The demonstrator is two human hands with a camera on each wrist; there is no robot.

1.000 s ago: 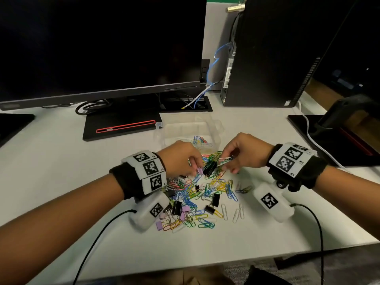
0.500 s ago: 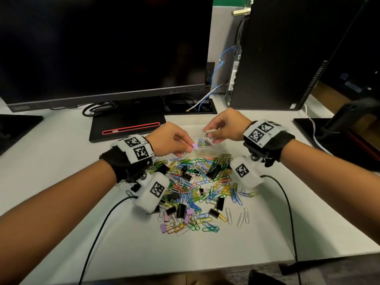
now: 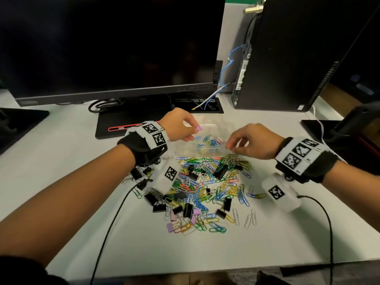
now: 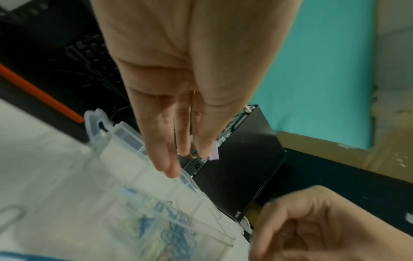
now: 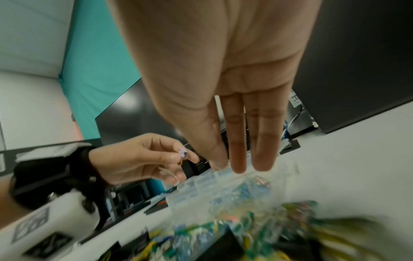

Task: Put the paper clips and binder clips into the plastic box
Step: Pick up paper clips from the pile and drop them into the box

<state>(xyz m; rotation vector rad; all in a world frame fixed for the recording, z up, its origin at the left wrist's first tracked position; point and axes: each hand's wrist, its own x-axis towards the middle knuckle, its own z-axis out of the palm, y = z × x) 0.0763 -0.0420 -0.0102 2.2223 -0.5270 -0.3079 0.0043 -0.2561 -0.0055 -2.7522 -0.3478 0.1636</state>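
Since a moment ago the right hand [image 3: 254, 141] has drawn back to the near rim of the plastic box [image 3: 224, 128], fingers loose and empty; left hand [image 3: 178, 126] pinches a lilac binder clip [image 3: 199, 127] above the box; remaining clips [image 3: 203, 188] lie heaped on the desk [image 3: 61, 161] just in front.

A white desk [image 3: 61, 161] stands before a teal wall [image 4: 324, 70].

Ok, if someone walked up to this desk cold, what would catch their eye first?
Most likely the bright heap of coloured paper clips and black binder clips spread on the white desk in front of the dark monitor. Next, the left hand pinching a small lilac binder clip over the clear plastic box, with the right hand at the box's near edge.
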